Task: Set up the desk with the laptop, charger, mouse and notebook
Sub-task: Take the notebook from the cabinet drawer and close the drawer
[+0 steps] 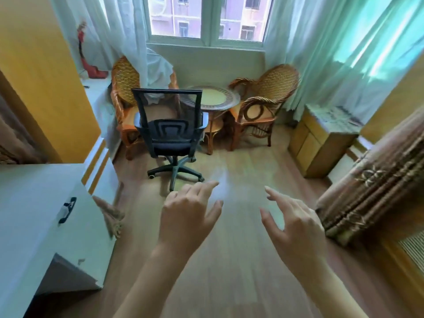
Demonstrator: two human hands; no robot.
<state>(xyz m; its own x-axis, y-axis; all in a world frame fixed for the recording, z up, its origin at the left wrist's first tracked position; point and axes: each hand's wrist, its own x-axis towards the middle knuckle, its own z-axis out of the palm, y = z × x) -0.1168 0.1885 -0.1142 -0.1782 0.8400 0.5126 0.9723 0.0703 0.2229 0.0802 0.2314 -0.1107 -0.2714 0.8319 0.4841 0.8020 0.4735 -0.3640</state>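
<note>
Both hands, left hand and right hand, hung empty with grip spread above the wooden floor, beside the white bench.

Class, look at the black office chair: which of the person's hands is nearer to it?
Left. The left hand reaches out just below the black office chair; the right hand is farther off to the right.

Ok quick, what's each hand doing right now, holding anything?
Left hand: open, fingers spread, holding nothing, raised over the floor.
Right hand: open, fingers spread, holding nothing, raised over the floor.
</note>
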